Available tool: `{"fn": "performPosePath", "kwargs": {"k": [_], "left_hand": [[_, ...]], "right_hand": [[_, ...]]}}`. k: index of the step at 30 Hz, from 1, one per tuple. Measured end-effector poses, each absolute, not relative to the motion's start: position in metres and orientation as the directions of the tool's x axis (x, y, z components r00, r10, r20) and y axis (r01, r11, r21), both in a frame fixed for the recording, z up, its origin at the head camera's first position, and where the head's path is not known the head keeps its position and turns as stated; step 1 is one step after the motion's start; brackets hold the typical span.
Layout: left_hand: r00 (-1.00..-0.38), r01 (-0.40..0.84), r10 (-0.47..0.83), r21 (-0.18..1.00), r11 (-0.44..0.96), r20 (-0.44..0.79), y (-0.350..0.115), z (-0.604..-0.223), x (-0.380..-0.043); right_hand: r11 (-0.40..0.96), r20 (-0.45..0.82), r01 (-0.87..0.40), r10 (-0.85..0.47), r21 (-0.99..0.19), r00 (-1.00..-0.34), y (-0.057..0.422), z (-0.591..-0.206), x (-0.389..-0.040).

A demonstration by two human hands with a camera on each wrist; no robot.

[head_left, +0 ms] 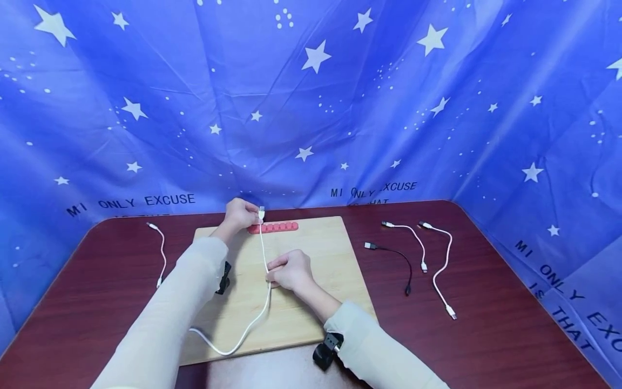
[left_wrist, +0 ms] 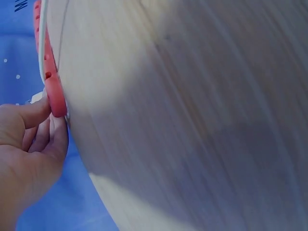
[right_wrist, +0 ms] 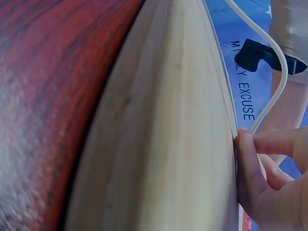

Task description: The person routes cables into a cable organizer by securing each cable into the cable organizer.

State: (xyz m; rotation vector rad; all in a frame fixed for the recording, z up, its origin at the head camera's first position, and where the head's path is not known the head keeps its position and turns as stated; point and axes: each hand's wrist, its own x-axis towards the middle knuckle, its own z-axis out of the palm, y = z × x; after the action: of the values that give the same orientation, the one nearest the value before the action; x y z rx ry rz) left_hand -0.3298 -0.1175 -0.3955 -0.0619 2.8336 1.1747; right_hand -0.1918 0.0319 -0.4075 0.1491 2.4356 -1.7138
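Observation:
A white USB cable (head_left: pixel 264 246) runs down the wooden board (head_left: pixel 320 259), its plug (head_left: pixel 261 214) pointing away at the far edge. My left hand (head_left: pixel 240 214) pinches the end of a red cable holder (head_left: pixel 282 227), a strip with several slots. In the left wrist view that red end lies between thumb and fingers, with the white cable passing the thumb tip. Whether the cable sits in a slot is hidden. Lower on the board, my right hand (head_left: pixel 293 270) pinches the same cable between thumb and index finger. From there the cable curves toward my left sleeve.
Right of the board on the dark red table (head_left: pixel 486 270) lie a short black cable (head_left: pixel 400 254) and two short white cables, one nearer (head_left: pixel 415 236) and one farther right (head_left: pixel 448 254). Another white cable (head_left: pixel 163 251) lies left. A blue star-printed curtain (head_left: pixel 272 108) hangs behind.

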Motion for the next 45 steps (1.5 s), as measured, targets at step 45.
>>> {"fn": "performPosePath", "kwargs": {"k": [45], "left_hand": [[-0.991,-0.044,0.062,0.74,0.672,-0.115,-0.127,-0.394,-0.318]], "right_hand": [[0.429,-0.128,0.097,-0.045,-0.898,-0.991,0.035,-0.4,-0.176]]}}
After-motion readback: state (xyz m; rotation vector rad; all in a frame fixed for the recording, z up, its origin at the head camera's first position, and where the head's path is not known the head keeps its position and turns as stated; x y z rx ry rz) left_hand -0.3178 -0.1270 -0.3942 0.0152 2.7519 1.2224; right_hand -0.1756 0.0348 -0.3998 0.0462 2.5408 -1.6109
